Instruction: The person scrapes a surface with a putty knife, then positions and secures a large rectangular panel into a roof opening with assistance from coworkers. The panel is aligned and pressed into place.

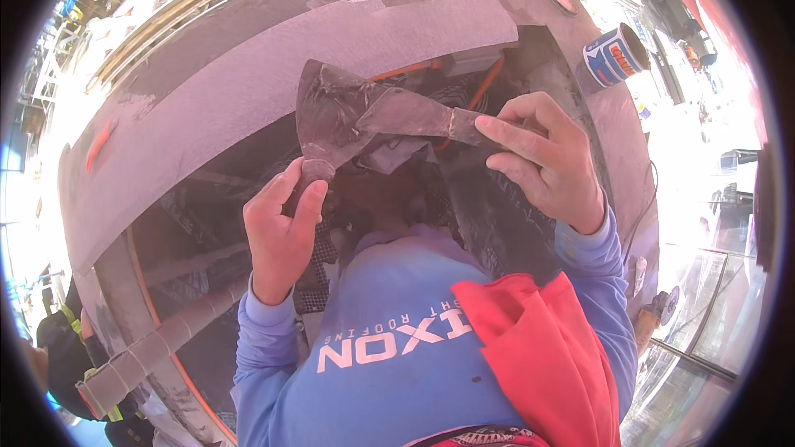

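Note:
A crumpled, dusty dark piece of sheet material (339, 112) stretches between my hands, with a broad creased end on the left and a narrow strip toward the right. My left hand (281, 228) pinches a rounded lower left corner of it between thumb and fingers. My right hand (542, 157) grips the narrow end with its fingertips. Beneath the piece is a dark opening (207, 190) with orange lines and some fabric inside, partly hidden by my hands and body.
A pale curved band (182, 116) runs along the opening's far edge, with an orange object (98, 147) on it. A labeled can (614, 55) stands at the right, an angle grinder (654, 314) lower down. A person in dark clothing (70, 364) is at the lower left, near a grey rolled length (157, 348).

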Demonstrator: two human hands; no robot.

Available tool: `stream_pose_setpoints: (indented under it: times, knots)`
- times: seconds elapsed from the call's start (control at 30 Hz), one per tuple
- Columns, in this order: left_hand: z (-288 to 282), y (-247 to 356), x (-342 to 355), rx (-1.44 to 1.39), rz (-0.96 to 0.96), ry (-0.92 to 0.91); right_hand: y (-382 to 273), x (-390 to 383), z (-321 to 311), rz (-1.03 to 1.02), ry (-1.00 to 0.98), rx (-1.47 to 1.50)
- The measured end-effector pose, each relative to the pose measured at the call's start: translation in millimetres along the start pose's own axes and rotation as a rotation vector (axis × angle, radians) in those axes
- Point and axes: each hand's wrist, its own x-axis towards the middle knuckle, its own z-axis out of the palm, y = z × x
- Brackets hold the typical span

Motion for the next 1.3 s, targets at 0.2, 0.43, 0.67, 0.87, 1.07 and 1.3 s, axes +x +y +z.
stream_pose_setpoints:
  times: [0.2,0.43,0.67,0.87,1.07,1.3]
  knots:
    - [20.0,-5.8,0.5,-0.204,-0.048,0.037,-22.3,-3.0,22.4,0.022,-0.114,-0.14]
    - [18.6,-20.0,-10.1,-0.213,-0.12,0.001,-22.5,16.4,23.3,-0.007,-0.17,-0.121]
    - [18.5,-26.6,-15.6,-0.223,-0.162,-0.024,-26.5,25.2,24.1,0.017,-0.2,-0.096]
    - [21.7,-28.2,-17.6,-0.17,-0.116,-0.06,-26.7,24.8,23.9,0.033,-0.202,-0.079]
    - [28.3,-23.6,-14.8,-0.21,-0.123,-0.084,-19.6,19.1,22.7,0.034,-0.169,-0.055]
    - [31.6,-21.2,-9.8,-0.39,-0.177,-0.18,9.3,7.8,-10.8,0.056,-0.111,0.216]
